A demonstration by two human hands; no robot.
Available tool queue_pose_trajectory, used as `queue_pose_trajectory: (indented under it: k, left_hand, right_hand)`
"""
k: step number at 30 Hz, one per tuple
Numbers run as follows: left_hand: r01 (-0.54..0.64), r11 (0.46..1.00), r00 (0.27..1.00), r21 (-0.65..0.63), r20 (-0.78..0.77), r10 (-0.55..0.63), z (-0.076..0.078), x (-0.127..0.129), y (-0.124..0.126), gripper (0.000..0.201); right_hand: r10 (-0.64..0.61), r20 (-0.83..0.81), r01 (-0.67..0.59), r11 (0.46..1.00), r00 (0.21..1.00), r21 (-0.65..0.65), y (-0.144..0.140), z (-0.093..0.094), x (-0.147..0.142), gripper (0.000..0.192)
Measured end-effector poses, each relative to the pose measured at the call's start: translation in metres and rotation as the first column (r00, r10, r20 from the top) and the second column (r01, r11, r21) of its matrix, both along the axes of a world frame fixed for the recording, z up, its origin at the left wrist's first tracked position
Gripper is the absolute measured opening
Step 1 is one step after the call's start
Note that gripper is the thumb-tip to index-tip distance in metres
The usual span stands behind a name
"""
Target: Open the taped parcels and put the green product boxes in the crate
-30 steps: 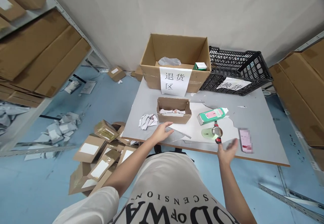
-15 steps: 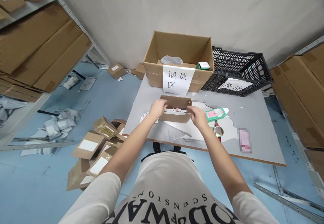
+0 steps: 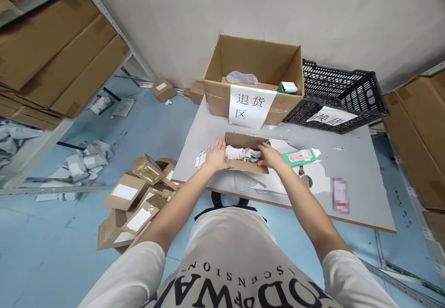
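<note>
Forearms (image 3: 184,196) slanting in toward open carton (image 3: 248,165), sitting on grey table (image 3: 363,164).
Left hand (image 3: 216,157) lying spread over its left end; right hand (image 3: 270,156) curling at the right end, whether gripping, cannot tell.

- Small open carton (image 3: 247,165): entry from above, between left hand (image 3: 217,156) and right hand (image 3: 271,156), one at each end.
- Large carton (image 3: 216,98), black plastic crate (image 3: 361,95): barrier along table's rear.
- Green box (image 3: 301,157), metal-capped bottle (image 3: 306,181): obstacles beside right forearm.
- Tabletop (image 3: 365,169) right of phone (image 3: 340,195): open lane toward crate.
</note>
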State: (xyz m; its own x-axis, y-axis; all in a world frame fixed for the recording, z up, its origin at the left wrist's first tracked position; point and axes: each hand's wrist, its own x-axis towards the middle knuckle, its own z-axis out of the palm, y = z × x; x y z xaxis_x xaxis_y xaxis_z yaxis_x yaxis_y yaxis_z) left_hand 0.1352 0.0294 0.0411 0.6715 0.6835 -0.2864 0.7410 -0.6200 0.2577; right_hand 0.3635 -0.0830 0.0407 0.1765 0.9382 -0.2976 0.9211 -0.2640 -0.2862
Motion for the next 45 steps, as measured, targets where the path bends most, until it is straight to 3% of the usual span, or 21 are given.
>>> queue_pose_trajectory:
  k: [3, 5, 10, 12, 14, 17, 23, 30, 36, 41, 45]
  left_hand:
    - [-0.022, 1.0, 1.0, 0.003, -0.017, 0.022, -0.008, -0.004, -0.008, 0.112]
    - [-0.03, 0.999, 0.999, 0.011, -0.015, 0.03, -0.012, -0.005, -0.012, 0.112]
    - [-0.035, 0.999, 0.999, 0.031, -0.03, 0.036, -0.015, -0.005, -0.017, 0.111]
    - [-0.038, 0.999, 0.999, 0.032, -0.031, 0.039, -0.015, -0.004, -0.017, 0.11]
    - [-0.039, 0.999, 0.999, 0.032, -0.027, 0.04, -0.014, -0.004, -0.017, 0.109]
    - [-0.039, 0.999, 0.999, 0.029, -0.021, 0.039, -0.012, -0.005, -0.017, 0.107]
    - [-0.031, 0.999, 1.0, 0.018, 0.001, 0.031, -0.01, -0.007, -0.019, 0.101]
    - [-0.007, 1.0, 0.998, 0.024, 0.056, 0.006, -0.013, -0.009, -0.016, 0.099]
    - [-0.009, 1.0, 0.999, 0.018, 0.047, 0.008, -0.016, -0.007, -0.011, 0.107]
    - [-0.029, 0.999, 0.999, 0.013, 0.016, 0.029, -0.017, -0.003, -0.007, 0.117]
    - [-0.038, 0.999, 0.999, 0.006, -0.008, 0.038, -0.018, 0.002, -0.003, 0.117]
  right_hand:
    - [-0.016, 0.021, 0.017, 1.0, 1.0, -0.015, -0.003, -0.006, 0.001, 0.087]
    - [-0.003, 0.052, 0.004, 1.0, 0.999, -0.018, -0.005, -0.008, 0.001, 0.086]
    - [0.047, 0.134, -0.045, 0.999, 0.99, -0.017, -0.005, 0.001, -0.001, 0.067]
    - [0.048, 0.163, -0.042, 0.998, 0.985, -0.043, -0.001, 0.011, -0.004, 0.051]
    - [0.052, 0.19, -0.039, 0.996, 0.98, -0.074, 0.007, 0.02, -0.011, 0.034]
    - [0.088, 0.188, -0.061, 0.988, 0.978, -0.144, 0.026, 0.025, -0.026, 0.027]
    - [0.115, 0.132, -0.075, 0.958, 0.985, -0.278, 0.058, -0.003, -0.039, 0.03]
    - [0.232, -0.068, -0.241, 0.922, 0.97, -0.302, 0.086, -0.034, -0.049, 0.047]
    - [0.155, -0.123, -0.192, 0.899, 0.98, -0.394, 0.116, -0.057, -0.063, 0.053]
    - [0.081, -0.124, -0.13, 0.875, 0.989, -0.466, 0.119, -0.074, -0.058, 0.067]
    - [0.032, -0.142, -0.099, 0.864, 0.989, -0.493, 0.118, -0.083, -0.055, 0.061]
